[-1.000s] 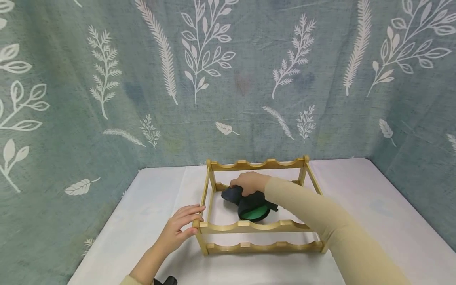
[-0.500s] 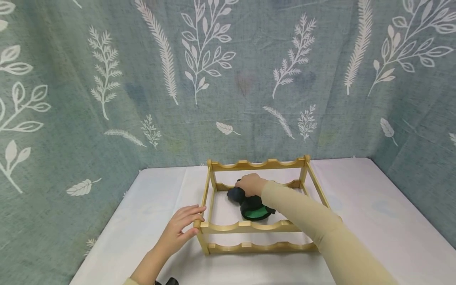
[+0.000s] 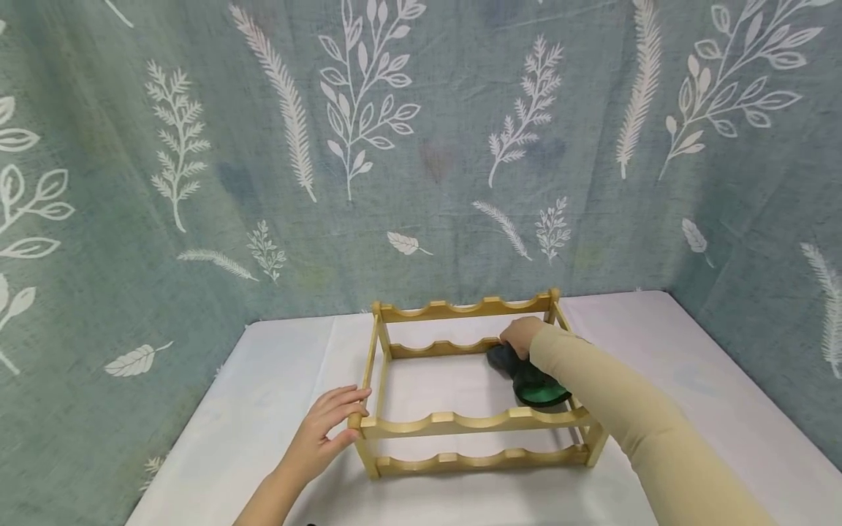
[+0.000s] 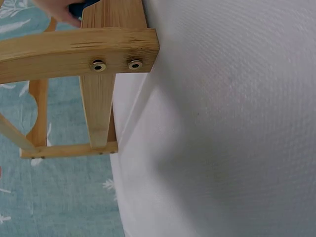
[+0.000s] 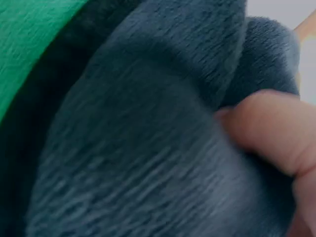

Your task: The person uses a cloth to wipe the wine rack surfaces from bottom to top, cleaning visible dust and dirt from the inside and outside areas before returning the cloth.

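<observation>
A light wooden rack (image 3: 473, 422) with scalloped rails, like a bottle rack, stands on the white table. My left hand (image 3: 322, 432) rests at its front left corner, fingers extended over the side rail and thumb by the post. It is out of sight in the left wrist view, where the rack's screwed end (image 4: 74, 54) is close. My right hand (image 3: 522, 336) pinches a bunched dark cloth (image 3: 506, 359) inside the rack, towards its right end. The right wrist view shows the thumb (image 5: 271, 126) pressed into the fuzzy dark fabric (image 5: 133, 148), with a black border and a green part (image 5: 34, 44).
The white table (image 3: 283, 372) extends on both sides of the rack. A patterned teal curtain (image 3: 434, 241) hangs behind it and along both sides. The right sleeve (image 3: 625, 409) passes over the rack's front right corner.
My right hand and the dark cloth have moved right, from the middle of the rack to near its right end. The left hand stays on the corner. The head view has turned slightly.
</observation>
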`<move>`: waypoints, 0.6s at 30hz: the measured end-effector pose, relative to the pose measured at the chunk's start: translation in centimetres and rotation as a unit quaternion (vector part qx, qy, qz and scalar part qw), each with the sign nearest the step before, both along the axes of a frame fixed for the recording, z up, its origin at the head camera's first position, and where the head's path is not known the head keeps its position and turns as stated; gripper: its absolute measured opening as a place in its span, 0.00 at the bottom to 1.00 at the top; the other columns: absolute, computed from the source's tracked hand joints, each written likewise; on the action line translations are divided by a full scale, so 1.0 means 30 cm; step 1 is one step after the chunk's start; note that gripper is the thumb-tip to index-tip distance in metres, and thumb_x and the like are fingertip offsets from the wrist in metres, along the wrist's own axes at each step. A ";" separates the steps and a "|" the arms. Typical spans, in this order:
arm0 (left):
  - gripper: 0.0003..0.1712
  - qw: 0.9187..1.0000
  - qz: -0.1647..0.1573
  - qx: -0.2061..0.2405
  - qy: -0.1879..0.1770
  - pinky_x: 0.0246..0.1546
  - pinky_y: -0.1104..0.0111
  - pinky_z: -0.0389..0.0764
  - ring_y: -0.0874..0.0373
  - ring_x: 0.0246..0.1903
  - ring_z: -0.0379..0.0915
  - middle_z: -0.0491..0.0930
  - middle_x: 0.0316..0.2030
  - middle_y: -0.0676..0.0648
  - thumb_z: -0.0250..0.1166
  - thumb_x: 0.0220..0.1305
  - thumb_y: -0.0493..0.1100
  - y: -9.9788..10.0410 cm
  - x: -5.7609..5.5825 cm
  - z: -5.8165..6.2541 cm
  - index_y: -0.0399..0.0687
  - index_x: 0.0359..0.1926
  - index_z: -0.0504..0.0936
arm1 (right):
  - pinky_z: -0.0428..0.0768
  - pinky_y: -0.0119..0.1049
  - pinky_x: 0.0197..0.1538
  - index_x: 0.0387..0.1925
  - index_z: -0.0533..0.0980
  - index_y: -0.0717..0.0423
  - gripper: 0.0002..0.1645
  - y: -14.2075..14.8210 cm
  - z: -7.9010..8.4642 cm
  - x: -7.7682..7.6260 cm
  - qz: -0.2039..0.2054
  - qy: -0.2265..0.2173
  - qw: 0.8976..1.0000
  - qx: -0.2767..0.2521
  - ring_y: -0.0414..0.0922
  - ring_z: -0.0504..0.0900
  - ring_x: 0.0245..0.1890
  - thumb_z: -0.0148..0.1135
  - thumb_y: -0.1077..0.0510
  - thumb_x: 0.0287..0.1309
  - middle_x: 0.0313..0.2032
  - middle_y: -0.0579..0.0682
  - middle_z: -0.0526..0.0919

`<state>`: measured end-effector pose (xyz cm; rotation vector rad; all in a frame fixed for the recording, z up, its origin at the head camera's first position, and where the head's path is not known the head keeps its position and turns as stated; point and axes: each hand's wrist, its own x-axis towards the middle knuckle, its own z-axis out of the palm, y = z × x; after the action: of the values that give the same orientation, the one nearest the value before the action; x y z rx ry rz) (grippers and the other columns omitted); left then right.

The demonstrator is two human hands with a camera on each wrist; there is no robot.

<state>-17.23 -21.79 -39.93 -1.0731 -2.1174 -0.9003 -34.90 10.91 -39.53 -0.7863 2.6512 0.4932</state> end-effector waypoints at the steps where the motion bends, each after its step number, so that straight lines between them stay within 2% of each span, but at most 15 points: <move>1: 0.16 1.000 -0.002 0.001 0.001 0.50 0.65 0.59 0.47 0.47 0.63 0.74 0.42 0.41 0.50 0.55 0.53 0.000 0.000 -0.002 0.46 0.32 0.75 | 0.66 0.34 0.27 0.35 0.72 0.48 0.14 -0.002 0.003 0.001 -0.001 -0.008 1.000 0.000 0.42 0.65 0.23 0.57 0.64 0.43 0.29 0.47 0.74; 5: 0.16 1.000 -0.005 0.006 -0.003 0.51 0.66 0.58 0.45 0.46 0.63 0.73 0.42 0.40 0.51 0.55 0.53 -0.004 -0.006 -0.021 0.46 0.32 0.75 | 0.64 0.32 0.27 0.36 0.71 0.45 0.15 -0.065 0.037 0.022 0.016 -0.039 0.999 -0.029 0.41 0.65 0.25 0.56 0.63 0.43 0.30 0.44 0.73; 8: 0.16 1.000 -0.005 0.006 0.000 0.51 0.66 0.58 0.44 0.46 0.63 0.73 0.43 0.41 0.50 0.54 0.54 -0.020 -0.026 -0.053 0.49 0.34 0.75 | 0.67 0.31 0.31 0.42 0.68 0.42 0.19 -0.135 0.089 0.053 0.040 -0.049 0.993 -0.101 0.39 0.68 0.28 0.55 0.61 0.45 0.36 0.44 0.73; 13: 0.16 1.000 -0.014 0.003 0.004 0.52 0.67 0.57 0.48 0.48 0.62 0.72 0.46 0.43 0.52 0.53 0.54 -0.045 -0.055 -0.093 0.51 0.36 0.75 | 0.72 0.33 0.36 0.50 0.65 0.42 0.25 -0.247 0.166 0.110 0.095 0.009 0.977 -0.193 0.40 0.73 0.35 0.56 0.56 0.47 0.40 0.45 0.74; 18: 0.16 1.000 -0.016 0.005 0.002 0.52 0.69 0.57 0.48 0.48 0.63 0.72 0.46 0.43 0.52 0.53 0.54 -0.042 -0.052 -0.087 0.51 0.36 0.75 | 0.73 0.34 0.32 0.53 0.61 0.43 0.27 -0.349 0.184 0.141 0.115 0.078 0.962 -0.234 0.42 0.74 0.33 0.53 0.54 0.49 0.42 0.49 0.73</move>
<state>-18.79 -23.07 -42.54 -1.1047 -2.0953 -0.9217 -30.66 0.43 -34.01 -1.2485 2.8785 -0.0327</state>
